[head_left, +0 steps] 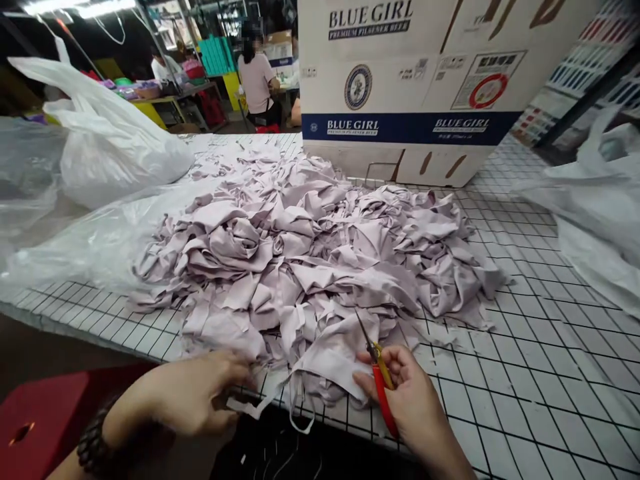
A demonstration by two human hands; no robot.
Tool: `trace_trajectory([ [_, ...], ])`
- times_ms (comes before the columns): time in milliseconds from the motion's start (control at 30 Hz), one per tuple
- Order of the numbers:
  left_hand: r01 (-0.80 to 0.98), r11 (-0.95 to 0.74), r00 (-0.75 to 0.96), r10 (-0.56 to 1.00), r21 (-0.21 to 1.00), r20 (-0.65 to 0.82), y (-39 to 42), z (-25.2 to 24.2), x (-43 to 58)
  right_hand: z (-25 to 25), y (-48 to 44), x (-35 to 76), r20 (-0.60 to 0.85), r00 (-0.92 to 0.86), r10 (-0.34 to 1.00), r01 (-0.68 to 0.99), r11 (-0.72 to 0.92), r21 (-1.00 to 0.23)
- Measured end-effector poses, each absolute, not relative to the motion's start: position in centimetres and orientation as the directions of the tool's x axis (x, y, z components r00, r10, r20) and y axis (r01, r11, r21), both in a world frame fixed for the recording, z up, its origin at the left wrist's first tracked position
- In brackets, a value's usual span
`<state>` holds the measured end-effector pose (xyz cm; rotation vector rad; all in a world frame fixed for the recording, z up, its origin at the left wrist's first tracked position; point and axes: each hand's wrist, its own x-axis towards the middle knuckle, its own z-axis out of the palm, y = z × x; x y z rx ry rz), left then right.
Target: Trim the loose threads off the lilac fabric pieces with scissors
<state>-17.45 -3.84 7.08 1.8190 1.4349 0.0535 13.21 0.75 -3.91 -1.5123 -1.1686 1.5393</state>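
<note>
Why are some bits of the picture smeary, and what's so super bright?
In the head view, the left hand looks soft, maybe from moving; in the head view, the tube lights glare white at top left; also in the head view, the carton slants, perhaps from wide-lens stretching.

Wearing bracelet (pixel 93 437) of round, dark-brown, glossy beads, strung close, on left wrist (pixel 117 427). Dressed in black garment (pixel 270 443) at near side, flecked with pale thread ends (pixel 287 463). Bare on left hand (pixel 200 393) and right hand (pixel 407 393).
</note>
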Motion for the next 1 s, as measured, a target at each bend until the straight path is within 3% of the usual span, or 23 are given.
trace_trajectory([
  [67, 0.85, 0.0, 0.262, 0.867, 0.527, -0.424, -4.6, 6.8, -16.6, -4.3, 0.5, 13.4, -0.393, -0.078, 0.916, 0.118, -0.383, -0.916],
  [267, 0.667, 0.113, 0.215, 0.917, 0.736, -0.335, -3.6, 3.0, -11.6, -3.4, -0.4, 13.3, -0.373, -0.052, 0.926, 0.087, -0.368, -0.926],
  [433, 0.587, 0.276, 0.139, 0.892, 0.761, -0.431, -2.8, -0.1, -10.1, -3.4, -0.8, 13.9, -0.363, -0.028, 0.931, 0.057, -0.361, -0.931],
  [667, 0.124, 0.453, 0.253, 0.846, 0.883, -0.469, -2.5, -0.2, -9.6, -3.1, -2.1, 13.1, -0.356, -0.096, 0.93, 0.031, -0.355, -0.935],
  [733, 0.018, 0.481, 0.263, 0.844, 0.877, -0.468, -2.7, 0.8, -9.1, -3.0, -3.0, 12.0, -0.325, -0.095, 0.941, -0.003, -0.327, -0.945],
  [833, -0.13, 0.613, 0.421, 0.746, 0.78, -0.516, -2.8, 2.1, -8.3, -2.8, -3.7, 10.7, -0.278, -0.072, 0.958, -0.034, -0.281, -0.959],
  [1000, -0.191, 0.753, 0.591, 0.6, 0.629, -0.539, -2.3, 2.7, -7.1, -1.6, -1.9, 12.0, -0.189, 0.021, 0.982, -0.103, -0.185, -0.977],
])
